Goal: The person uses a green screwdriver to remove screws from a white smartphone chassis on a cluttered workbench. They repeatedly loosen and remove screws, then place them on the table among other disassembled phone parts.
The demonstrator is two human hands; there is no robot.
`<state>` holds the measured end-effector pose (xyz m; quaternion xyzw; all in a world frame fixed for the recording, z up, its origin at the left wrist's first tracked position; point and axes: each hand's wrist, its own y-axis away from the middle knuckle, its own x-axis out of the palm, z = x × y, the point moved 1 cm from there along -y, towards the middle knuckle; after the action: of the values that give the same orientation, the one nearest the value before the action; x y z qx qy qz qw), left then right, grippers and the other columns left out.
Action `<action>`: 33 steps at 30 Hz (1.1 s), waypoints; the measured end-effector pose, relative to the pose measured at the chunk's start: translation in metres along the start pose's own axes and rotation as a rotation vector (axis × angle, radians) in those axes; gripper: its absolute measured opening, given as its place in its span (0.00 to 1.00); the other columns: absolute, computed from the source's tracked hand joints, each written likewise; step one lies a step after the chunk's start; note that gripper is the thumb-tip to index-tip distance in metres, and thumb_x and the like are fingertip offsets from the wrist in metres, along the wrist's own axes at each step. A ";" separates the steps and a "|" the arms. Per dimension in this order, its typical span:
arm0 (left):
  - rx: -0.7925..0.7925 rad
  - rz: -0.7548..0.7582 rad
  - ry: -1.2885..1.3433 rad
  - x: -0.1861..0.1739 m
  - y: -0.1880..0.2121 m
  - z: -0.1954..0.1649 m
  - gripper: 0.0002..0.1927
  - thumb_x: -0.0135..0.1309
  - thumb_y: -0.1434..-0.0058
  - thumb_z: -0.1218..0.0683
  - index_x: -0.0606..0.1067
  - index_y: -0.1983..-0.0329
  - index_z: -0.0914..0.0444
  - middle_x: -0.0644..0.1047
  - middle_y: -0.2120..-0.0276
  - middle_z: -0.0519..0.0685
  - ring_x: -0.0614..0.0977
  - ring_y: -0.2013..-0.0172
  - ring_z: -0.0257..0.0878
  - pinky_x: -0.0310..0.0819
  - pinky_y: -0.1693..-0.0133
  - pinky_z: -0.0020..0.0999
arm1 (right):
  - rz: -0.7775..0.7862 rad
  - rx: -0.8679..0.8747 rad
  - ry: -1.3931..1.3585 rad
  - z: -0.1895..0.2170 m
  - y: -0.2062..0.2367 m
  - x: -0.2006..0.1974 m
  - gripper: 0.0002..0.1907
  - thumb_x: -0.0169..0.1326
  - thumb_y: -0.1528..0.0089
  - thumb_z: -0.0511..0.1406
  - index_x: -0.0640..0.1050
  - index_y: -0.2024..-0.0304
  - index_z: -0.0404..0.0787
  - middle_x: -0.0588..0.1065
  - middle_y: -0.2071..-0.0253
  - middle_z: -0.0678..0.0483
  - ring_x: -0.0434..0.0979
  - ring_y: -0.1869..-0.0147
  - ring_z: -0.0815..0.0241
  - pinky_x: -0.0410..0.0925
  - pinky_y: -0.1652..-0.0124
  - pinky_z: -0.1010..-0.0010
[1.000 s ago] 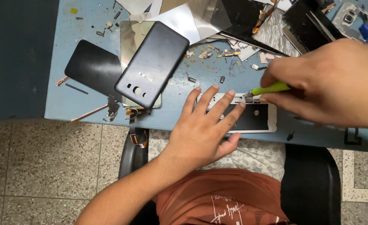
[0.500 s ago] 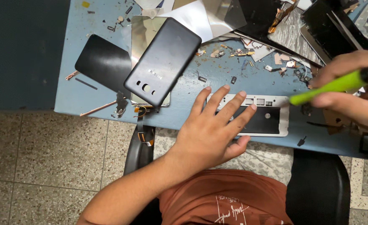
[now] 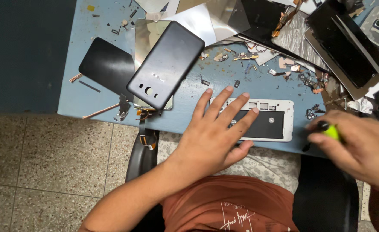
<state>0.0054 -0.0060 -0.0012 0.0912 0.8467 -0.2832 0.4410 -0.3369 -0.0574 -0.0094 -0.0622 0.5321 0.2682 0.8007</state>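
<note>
Two hands in view. Left hand [image 3: 215,133] lies flat, fingers spread, pressing the left end of a white rectangular phone frame with dark inner panel [image 3: 266,121] at the near edge of the blue worktable [image 3: 80,99]. Right hand [image 3: 359,144] is closed around a lime-green, black-tipped tool [image 3: 330,131], just right of the frame. Dark phone back cover [image 3: 165,64] lies apart, upper left.

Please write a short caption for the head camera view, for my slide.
Left hand rests flat on a white phone frame at the blue table edge; right hand holds a green-handled tool beside it.
</note>
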 end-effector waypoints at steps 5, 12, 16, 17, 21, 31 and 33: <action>-0.034 -0.008 -0.018 -0.016 -0.001 0.001 0.31 0.62 0.37 0.42 0.72 0.35 0.59 0.66 0.30 0.58 0.62 0.28 0.60 0.51 0.28 0.67 | -0.017 -0.091 0.114 0.037 -0.005 0.000 0.27 0.69 0.52 0.53 0.82 0.58 0.44 0.76 0.71 0.59 0.74 0.75 0.66 0.68 0.79 0.73; -0.344 -0.108 -0.362 -0.052 -0.007 0.037 0.36 0.61 0.36 0.43 0.69 0.31 0.67 0.63 0.31 0.69 0.60 0.31 0.67 0.50 0.33 0.65 | -0.067 -0.196 0.100 0.054 -0.018 -0.004 0.24 0.68 0.52 0.49 0.82 0.60 0.42 0.77 0.67 0.57 0.78 0.74 0.64 0.70 0.75 0.73; -0.461 -0.105 -0.417 -0.057 -0.008 0.057 0.39 0.63 0.39 0.42 0.69 0.33 0.71 0.64 0.33 0.72 0.64 0.35 0.66 0.56 0.37 0.60 | -0.047 -0.132 0.090 0.055 -0.019 0.000 0.20 0.68 0.50 0.47 0.83 0.62 0.43 0.77 0.68 0.58 0.78 0.74 0.63 0.70 0.75 0.72; -0.491 -0.101 -0.406 -0.058 -0.007 0.060 0.40 0.63 0.40 0.41 0.69 0.33 0.71 0.64 0.34 0.72 0.66 0.36 0.66 0.58 0.38 0.59 | -0.021 -0.090 0.095 0.055 -0.020 0.001 0.19 0.69 0.50 0.47 0.83 0.63 0.43 0.78 0.68 0.58 0.79 0.74 0.63 0.70 0.76 0.71; -0.521 -0.091 -0.447 -0.059 -0.005 0.071 0.39 0.64 0.40 0.41 0.70 0.33 0.70 0.69 0.36 0.69 0.70 0.41 0.63 0.63 0.42 0.55 | -0.134 -0.193 0.020 0.061 -0.019 -0.003 0.16 0.69 0.50 0.43 0.83 0.66 0.41 0.76 0.72 0.55 0.78 0.74 0.59 0.69 0.75 0.68; -0.521 -0.150 -0.513 -0.068 -0.005 0.100 0.37 0.64 0.38 0.42 0.72 0.33 0.71 0.75 0.39 0.67 0.74 0.44 0.60 0.66 0.44 0.54 | -0.123 -0.141 0.014 0.064 -0.022 -0.004 0.16 0.70 0.50 0.43 0.83 0.66 0.41 0.77 0.73 0.55 0.78 0.76 0.60 0.68 0.76 0.68; -0.514 -0.137 -0.517 -0.070 -0.004 0.103 0.39 0.65 0.38 0.40 0.73 0.34 0.71 0.73 0.38 0.68 0.73 0.43 0.61 0.64 0.43 0.54 | -0.129 -0.143 0.012 0.064 -0.022 -0.003 0.16 0.70 0.50 0.43 0.83 0.66 0.41 0.77 0.73 0.55 0.78 0.76 0.60 0.68 0.77 0.69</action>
<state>0.1170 -0.0605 0.0100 -0.1541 0.7548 -0.1040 0.6290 -0.2745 -0.0526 0.0168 -0.1551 0.5115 0.2527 0.8065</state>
